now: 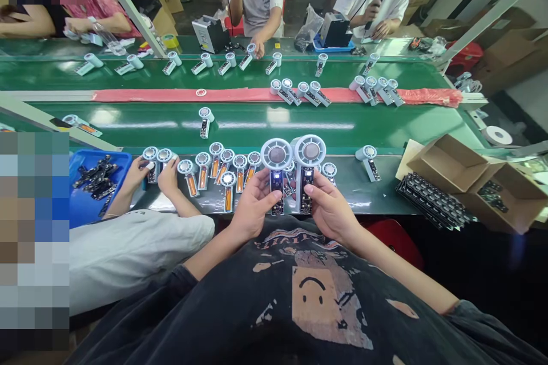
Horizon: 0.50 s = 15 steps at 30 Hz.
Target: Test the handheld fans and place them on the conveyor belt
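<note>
Two light-blue handheld fans with round grilled heads and open handles stand upright side by side before my chest. My left hand (253, 205) grips the left fan (276, 154) by its handle, where a dark circuit board shows a lit white spot. Around the handle of the right fan (310, 151) my right hand (331, 205) is closed, and its board is lit too. Behind them, partly hidden, more fans lie on the bench. Left of my hands is a group of fans (228, 179) with orange parts in their handles. A single fan (366, 154) lies to the right.
Green conveyor belts (162, 120) run across, split by a red strip (240, 94) with fans on it. At left, a co-worker's hands (169, 177) hold fans beside a blue tray (128, 162) of circuit boards. Cardboard boxes (445, 165) and stacked black boards (432, 199) sit at right.
</note>
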Motion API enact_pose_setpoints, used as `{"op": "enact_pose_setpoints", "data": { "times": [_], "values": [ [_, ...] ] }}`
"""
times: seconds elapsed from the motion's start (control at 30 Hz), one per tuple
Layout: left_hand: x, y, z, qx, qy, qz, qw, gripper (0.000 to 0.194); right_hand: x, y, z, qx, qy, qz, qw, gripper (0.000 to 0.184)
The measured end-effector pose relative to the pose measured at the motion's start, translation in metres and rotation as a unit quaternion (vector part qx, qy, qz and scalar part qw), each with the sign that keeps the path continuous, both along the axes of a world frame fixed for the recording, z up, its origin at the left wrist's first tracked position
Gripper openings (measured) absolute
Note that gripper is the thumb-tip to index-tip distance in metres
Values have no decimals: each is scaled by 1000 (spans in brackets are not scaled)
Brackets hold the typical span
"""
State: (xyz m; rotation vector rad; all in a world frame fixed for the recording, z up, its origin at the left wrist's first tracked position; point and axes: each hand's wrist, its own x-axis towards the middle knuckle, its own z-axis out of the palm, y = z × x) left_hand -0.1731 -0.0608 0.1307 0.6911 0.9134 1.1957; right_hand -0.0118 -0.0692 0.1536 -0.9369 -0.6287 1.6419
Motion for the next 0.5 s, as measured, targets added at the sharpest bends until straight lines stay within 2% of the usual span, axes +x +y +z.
{"op": "enact_pose_setpoints", "data": {
  "times": [0.23,0.5],
  "values": [
    [-2,0,-3,10,7,-12,1000,64,-1,3,1,15,0,21,1000,46],
    [0,1,-4,-7,-5,-8,1000,65,2,3,-2,4,-1,12,1000,48]
  ]
}}
